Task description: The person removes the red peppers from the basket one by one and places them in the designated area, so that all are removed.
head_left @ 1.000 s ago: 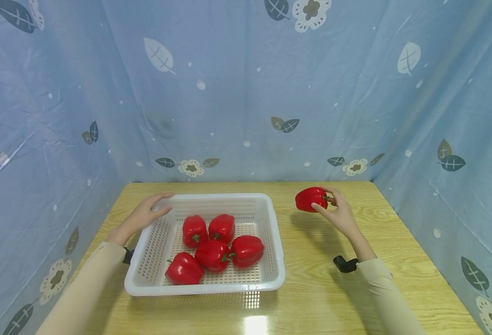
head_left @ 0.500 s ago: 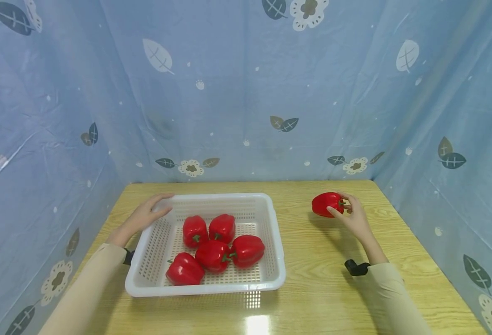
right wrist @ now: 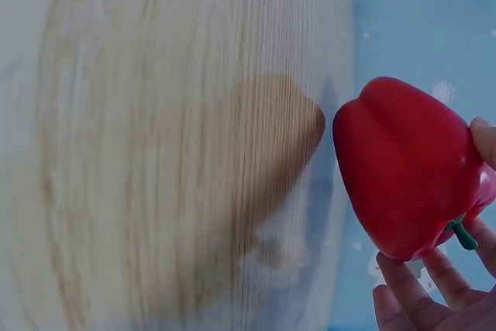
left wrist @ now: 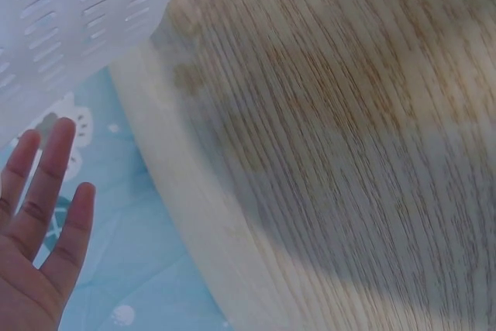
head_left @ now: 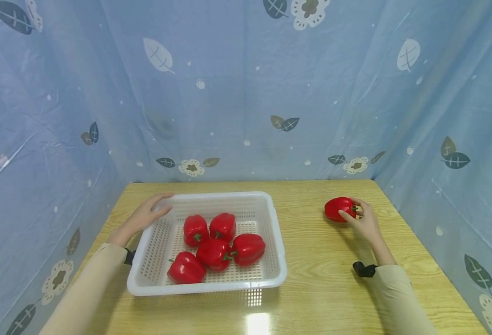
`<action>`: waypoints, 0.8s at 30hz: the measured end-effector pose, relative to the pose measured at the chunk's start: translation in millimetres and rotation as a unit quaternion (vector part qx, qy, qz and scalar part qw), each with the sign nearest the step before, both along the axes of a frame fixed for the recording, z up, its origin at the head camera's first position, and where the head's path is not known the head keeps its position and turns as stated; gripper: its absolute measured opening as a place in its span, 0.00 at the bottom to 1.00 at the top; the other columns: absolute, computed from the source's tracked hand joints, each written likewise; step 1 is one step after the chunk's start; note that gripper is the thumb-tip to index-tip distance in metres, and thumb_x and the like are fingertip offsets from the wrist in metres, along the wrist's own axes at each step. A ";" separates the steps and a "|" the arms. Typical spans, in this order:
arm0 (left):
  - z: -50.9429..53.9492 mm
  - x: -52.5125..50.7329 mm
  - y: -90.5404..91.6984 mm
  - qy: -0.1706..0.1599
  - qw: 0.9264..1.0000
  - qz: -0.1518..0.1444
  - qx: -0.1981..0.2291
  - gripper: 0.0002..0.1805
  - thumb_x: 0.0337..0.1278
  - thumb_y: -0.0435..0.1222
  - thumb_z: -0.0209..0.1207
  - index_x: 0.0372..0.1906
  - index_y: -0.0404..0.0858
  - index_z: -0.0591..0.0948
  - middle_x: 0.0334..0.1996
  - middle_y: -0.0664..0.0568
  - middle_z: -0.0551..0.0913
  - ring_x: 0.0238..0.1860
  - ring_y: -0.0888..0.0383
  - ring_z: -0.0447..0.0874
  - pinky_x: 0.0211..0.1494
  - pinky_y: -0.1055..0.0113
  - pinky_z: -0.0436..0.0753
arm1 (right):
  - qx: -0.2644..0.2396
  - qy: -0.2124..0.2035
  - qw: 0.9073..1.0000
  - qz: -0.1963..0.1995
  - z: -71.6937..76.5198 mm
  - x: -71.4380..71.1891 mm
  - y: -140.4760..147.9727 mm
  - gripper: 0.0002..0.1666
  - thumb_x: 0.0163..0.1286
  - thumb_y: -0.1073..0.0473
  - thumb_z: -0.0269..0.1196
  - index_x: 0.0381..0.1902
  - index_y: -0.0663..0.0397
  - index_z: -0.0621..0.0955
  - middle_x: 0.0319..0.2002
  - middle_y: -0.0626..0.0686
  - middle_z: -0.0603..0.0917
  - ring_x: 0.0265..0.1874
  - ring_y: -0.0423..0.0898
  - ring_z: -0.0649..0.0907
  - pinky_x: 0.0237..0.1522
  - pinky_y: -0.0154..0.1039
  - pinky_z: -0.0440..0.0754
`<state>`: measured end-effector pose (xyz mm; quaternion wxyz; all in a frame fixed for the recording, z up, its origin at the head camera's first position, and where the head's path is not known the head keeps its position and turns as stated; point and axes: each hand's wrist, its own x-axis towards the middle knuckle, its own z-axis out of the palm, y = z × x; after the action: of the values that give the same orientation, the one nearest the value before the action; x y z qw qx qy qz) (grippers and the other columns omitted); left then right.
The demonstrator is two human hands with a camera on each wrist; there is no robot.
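Note:
My right hand [head_left: 368, 224] holds a red bell pepper [head_left: 337, 209] by its stem end, low over the right part of the table. In the right wrist view, thumb and fingers hold this bell pepper [right wrist: 407, 164] around its green stem, and its shadow falls on the wood. At the far left corner of a white perforated plastic basket [head_left: 206, 289], my left hand [head_left: 143, 217] lies beside the rim with fingers extended. The left wrist view has the left hand [left wrist: 39, 246] with straight, spread fingers near the basket wall [left wrist: 85, 29]; whether they touch it I cannot tell.
Several red bell peppers [head_left: 213, 255] lie inside the basket, on the left half of the wooden table [head_left: 313, 298]. A blue patterned curtain [head_left: 246, 93] encloses the back and both sides. Black wrist cameras [head_left: 364, 269] sit below the hands.
My right hand has carried the bell pepper to the right and slightly nearer, lowering it toward the table. The left hand and the basket stay about where they were.

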<state>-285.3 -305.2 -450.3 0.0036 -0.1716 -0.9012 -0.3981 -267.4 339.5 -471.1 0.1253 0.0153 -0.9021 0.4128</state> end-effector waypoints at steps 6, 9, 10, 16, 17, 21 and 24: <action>2.4 -0.3 0.4 -0.010 1.000 -0.001 0.008 0.30 0.62 0.47 0.55 0.66 0.42 0.65 0.60 0.39 0.67 0.38 0.47 0.82 0.25 0.65 0.85 | 0.004 -0.008 1.000 -0.009 -1.6 -0.5 9.5 0.41 0.65 0.47 0.60 0.65 0.68 0.61 0.60 0.72 0.62 0.51 0.72 0.72 0.48 0.62 0.77; 2.8 -0.6 0.2 -0.014 1.000 -0.002 0.008 0.30 0.61 0.46 0.56 0.66 0.43 0.65 0.60 0.39 0.67 0.38 0.47 0.82 0.25 0.65 0.85 | 0.009 -0.008 1.000 -0.013 -2.4 -1.2 11.5 0.41 0.65 0.46 0.59 0.65 0.68 0.61 0.60 0.72 0.63 0.50 0.72 0.72 0.47 0.62 0.77; 2.8 -0.8 0.1 -0.015 1.000 0.000 0.007 0.29 0.61 0.46 0.56 0.66 0.43 0.66 0.60 0.39 0.67 0.38 0.47 0.82 0.25 0.64 0.85 | 0.011 -0.009 1.000 -0.015 -2.9 -1.7 12.2 0.42 0.65 0.45 0.59 0.65 0.68 0.60 0.60 0.72 0.63 0.50 0.72 0.72 0.47 0.61 0.77; 3.1 -0.8 -1.0 -0.021 1.000 0.007 -0.010 0.30 0.59 0.50 0.56 0.65 0.48 0.66 0.61 0.41 0.67 0.38 0.49 0.82 0.27 0.64 0.85 | 0.004 -0.030 0.999 -0.023 -4.3 -3.4 15.0 0.44 0.66 0.43 0.57 0.67 0.67 0.58 0.60 0.72 0.63 0.52 0.71 0.72 0.51 0.61 0.75; 3.5 -0.6 -1.1 -0.024 1.000 0.006 -0.009 0.30 0.59 0.50 0.57 0.66 0.47 0.66 0.61 0.40 0.67 0.38 0.49 0.83 0.27 0.64 0.85 | 0.000 -0.035 0.999 -0.023 -4.1 -3.3 15.5 0.44 0.66 0.43 0.57 0.67 0.67 0.57 0.61 0.73 0.63 0.53 0.71 0.71 0.52 0.61 0.74; 5.0 0.2 -1.3 -0.035 0.999 0.001 0.007 0.32 0.59 0.49 0.57 0.66 0.45 0.65 0.61 0.39 0.66 0.37 0.48 0.83 0.26 0.62 0.85 | -0.010 -0.051 0.998 -0.021 -2.7 -2.8 18.4 0.45 0.67 0.42 0.55 0.68 0.68 0.55 0.61 0.74 0.62 0.55 0.72 0.69 0.54 0.62 0.72; 5.1 0.0 -1.3 -0.033 0.999 0.001 0.007 0.32 0.58 0.49 0.58 0.66 0.46 0.65 0.61 0.39 0.67 0.37 0.48 0.83 0.26 0.63 0.85 | -0.011 -0.060 0.998 -0.019 -2.4 -3.3 21.0 0.46 0.67 0.41 0.54 0.69 0.68 0.54 0.62 0.74 0.61 0.56 0.72 0.68 0.54 0.62 0.72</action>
<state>-285.3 -306.5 -445.2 -0.0248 -0.1569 -0.8981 -0.4101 -270.7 360.5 -473.6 0.0793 -0.0282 -0.9035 0.4203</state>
